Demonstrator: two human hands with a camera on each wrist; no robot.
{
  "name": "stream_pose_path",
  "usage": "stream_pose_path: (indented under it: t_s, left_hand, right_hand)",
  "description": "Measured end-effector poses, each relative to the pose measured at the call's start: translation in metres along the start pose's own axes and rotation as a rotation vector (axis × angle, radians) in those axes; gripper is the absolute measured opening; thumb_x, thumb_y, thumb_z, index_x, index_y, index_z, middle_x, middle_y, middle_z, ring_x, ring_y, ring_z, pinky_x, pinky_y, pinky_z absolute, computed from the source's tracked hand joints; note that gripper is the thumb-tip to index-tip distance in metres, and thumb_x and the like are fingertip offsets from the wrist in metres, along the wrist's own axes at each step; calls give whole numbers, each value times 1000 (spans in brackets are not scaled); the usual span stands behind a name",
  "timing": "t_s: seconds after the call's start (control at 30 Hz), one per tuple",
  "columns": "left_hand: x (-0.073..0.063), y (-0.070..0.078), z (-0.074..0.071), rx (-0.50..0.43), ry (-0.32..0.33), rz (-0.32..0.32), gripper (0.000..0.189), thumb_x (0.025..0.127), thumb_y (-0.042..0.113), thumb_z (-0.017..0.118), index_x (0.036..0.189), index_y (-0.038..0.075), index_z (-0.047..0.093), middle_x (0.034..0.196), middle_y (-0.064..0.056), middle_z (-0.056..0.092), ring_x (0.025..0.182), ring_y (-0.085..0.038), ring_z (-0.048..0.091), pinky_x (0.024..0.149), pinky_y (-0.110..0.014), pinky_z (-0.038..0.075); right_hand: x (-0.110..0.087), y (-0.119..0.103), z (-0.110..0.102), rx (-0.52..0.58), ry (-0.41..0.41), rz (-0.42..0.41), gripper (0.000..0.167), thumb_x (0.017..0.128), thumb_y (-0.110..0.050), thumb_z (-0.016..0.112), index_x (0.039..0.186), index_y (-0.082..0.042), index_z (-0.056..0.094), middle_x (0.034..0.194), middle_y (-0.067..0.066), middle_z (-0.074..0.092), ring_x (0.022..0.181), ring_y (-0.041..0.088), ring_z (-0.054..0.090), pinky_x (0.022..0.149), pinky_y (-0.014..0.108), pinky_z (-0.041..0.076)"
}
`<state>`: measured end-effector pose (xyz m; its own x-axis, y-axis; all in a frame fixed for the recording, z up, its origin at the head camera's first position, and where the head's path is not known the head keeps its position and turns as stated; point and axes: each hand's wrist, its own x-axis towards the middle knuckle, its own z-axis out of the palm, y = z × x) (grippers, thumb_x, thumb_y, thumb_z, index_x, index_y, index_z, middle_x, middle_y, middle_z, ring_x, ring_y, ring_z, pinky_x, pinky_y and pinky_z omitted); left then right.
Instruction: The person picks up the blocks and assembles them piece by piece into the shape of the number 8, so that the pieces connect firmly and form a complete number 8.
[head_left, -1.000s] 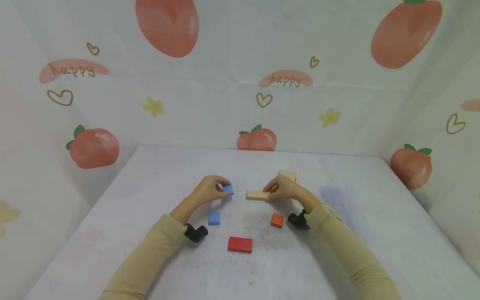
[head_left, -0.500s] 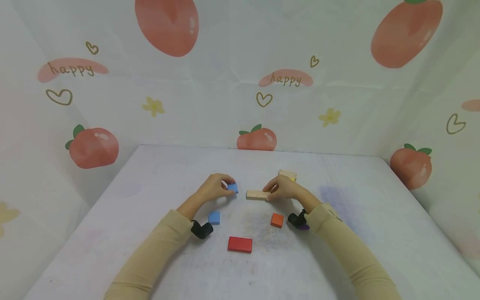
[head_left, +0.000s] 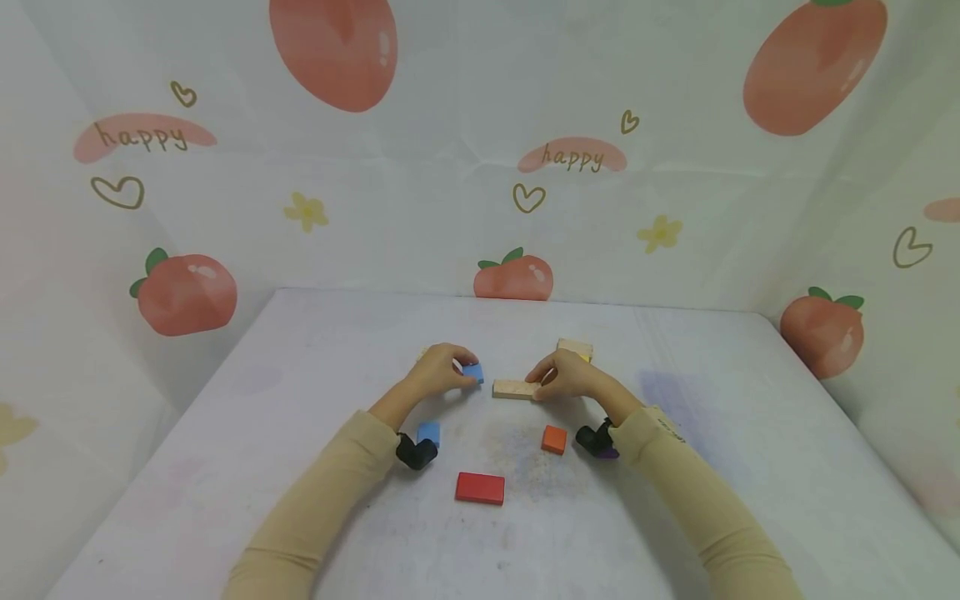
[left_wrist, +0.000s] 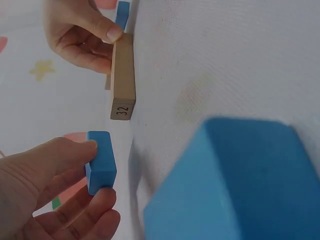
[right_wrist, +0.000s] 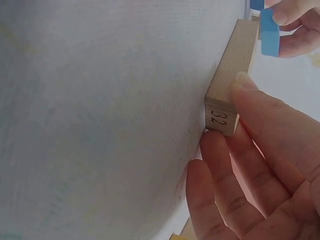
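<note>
Left grip [head_left: 442,369] pinches smooth blue block [left_wrist: 102,162], right grip [head_left: 566,374] grained wooden bar [right_wrist: 231,70].

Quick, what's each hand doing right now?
Left hand: holding a blue block between thumb and fingers.
Right hand: holding a wooden block by its end marked 32.

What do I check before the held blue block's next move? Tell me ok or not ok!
1. Left fingers pinch the blue block: ok.
2. Blue block above the table: ok.
3. Right fingers hold the wooden block marked 32: ok.
4. Space between those two blocks: ok, nothing sits there.
5. Other blue block fully seen from the head: not ok, a black wrist camera covers part.
6. Grip firmness: cannot tell.
</note>
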<state>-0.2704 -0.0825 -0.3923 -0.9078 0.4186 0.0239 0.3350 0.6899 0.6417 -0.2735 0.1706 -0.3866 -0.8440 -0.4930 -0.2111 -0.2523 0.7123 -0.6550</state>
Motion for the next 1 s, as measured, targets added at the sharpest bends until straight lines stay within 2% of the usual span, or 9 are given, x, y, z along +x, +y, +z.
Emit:
stream_pose_path:
  t_s: [0.27,1.0]
  left_hand:
    - [6,-2,4,-10,-17,-26,32,80,14,71,109,1,67,107,-15,66,84,-18,61,73,-26,49]
    - [18,6,13,17,-66,-72,31,83,13,69,113,3,67,113,-12,65,85,-16,58,74,-23,47]
  right_hand:
    - [1,0,1,2,0,31,28,79,-11,73,106,-3,70,111,14,68,99,25,64,84,35,53]
    - [2,0,1,1,-2,40,28,79,-11,72,106,-4,70,111,14,68,98,24,64,85,35,52]
